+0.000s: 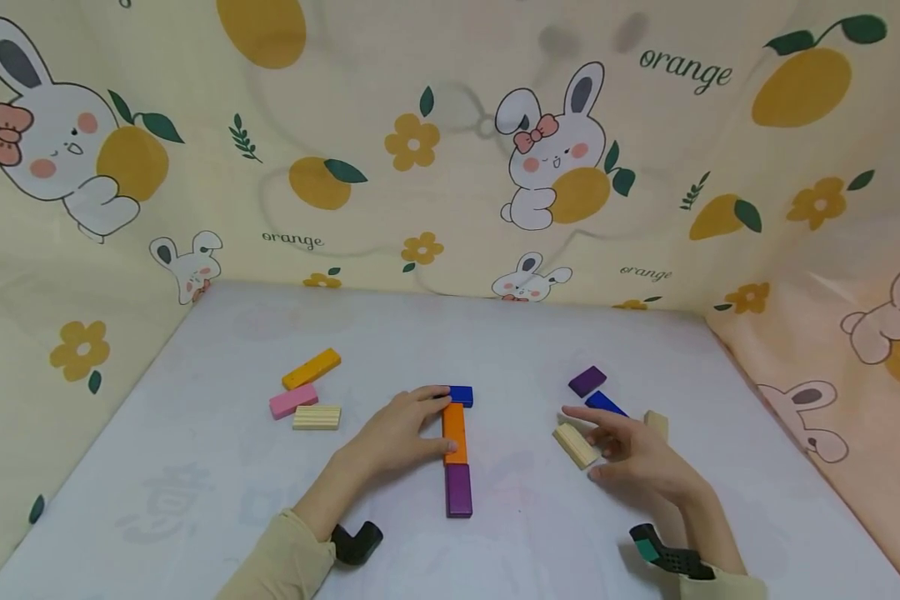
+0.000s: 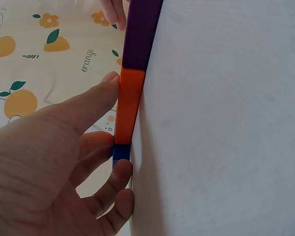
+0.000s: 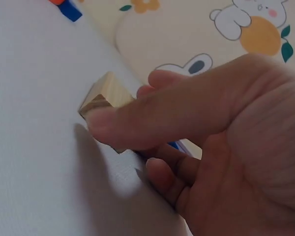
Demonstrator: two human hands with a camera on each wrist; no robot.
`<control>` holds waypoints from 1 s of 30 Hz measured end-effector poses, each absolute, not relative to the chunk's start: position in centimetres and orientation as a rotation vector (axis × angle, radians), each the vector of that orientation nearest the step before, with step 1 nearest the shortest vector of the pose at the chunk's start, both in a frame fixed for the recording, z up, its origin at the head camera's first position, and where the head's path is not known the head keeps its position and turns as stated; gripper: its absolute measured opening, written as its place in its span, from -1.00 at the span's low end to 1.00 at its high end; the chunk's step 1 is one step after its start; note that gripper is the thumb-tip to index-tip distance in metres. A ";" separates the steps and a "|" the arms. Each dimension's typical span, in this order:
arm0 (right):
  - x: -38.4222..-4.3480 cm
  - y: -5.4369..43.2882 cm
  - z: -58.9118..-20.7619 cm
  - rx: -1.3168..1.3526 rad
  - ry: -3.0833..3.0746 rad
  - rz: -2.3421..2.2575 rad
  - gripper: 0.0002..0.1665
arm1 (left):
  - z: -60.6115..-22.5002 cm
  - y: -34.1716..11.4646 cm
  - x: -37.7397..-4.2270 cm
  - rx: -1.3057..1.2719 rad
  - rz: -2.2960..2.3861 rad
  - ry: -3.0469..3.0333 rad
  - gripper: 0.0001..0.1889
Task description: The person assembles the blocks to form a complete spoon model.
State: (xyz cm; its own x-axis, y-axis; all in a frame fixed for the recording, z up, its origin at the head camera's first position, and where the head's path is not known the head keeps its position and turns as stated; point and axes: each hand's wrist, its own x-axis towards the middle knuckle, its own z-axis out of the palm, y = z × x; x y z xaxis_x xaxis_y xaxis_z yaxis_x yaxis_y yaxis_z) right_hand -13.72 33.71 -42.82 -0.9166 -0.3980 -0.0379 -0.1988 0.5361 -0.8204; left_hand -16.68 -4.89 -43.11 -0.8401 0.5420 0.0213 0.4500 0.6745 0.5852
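Three blocks form a straight column on the table: a blue block [image 1: 461, 397] at the far end, an orange block [image 1: 456, 427] in the middle, a purple block [image 1: 459, 492] nearest. My left hand [image 1: 396, 433] lies along the column's left side, thumb touching the orange block and index fingertip at the blue one. My right hand [image 1: 641, 454] is around a grooved plain wooden block [image 1: 574, 446], its thumb and fingers spread at the block's near and far sides. In the right wrist view, the thumb overlaps this wooden block [image 3: 105, 93].
Left of the column lie a yellow block [image 1: 312, 369], a pink block [image 1: 293, 401] and a grooved wooden block [image 1: 317, 417]. Beyond the right hand are a purple block [image 1: 587, 381], a blue block [image 1: 606, 404] and another wooden block [image 1: 656, 425]. Printed cloth walls border the white table [image 1: 217, 500].
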 end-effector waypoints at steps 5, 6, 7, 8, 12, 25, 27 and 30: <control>-14.0 33.5 -42.8 -0.513 2.534 -1.363 -0.14 | -43.1 -4.9 -16.7 0.818 0.897 2.740 -0.28; -14.0 33.5 -42.8 -0.519 2.535 -1.368 -0.14 | -43.1 -4.9 -16.7 0.819 0.900 2.741 -0.28; -14.1 33.4 -42.7 -0.523 2.534 -1.375 -0.14 | -43.1 -4.9 -16.7 0.821 0.901 2.741 -0.27; -14.1 33.4 -42.7 -0.521 2.534 -1.381 -0.14 | -43.1 -4.9 -16.7 0.824 0.901 2.742 -0.27; -14.0 33.1 -42.6 -0.492 2.540 -1.394 -0.12 | -43.1 -4.9 -16.8 0.830 0.901 2.741 -0.27; -13.3 32.8 -42.3 -0.320 2.579 -1.412 -0.10 | -43.3 -4.9 -16.6 0.828 0.912 2.736 -0.27; -13.2 32.6 -42.1 -0.309 2.589 -1.434 -0.10 | -43.3 -4.9 -16.6 0.829 0.909 2.737 -0.27; -12.7 31.8 -41.5 -0.299 2.643 -1.444 -0.08 | -43.2 -4.8 -16.7 0.838 0.903 2.740 -0.27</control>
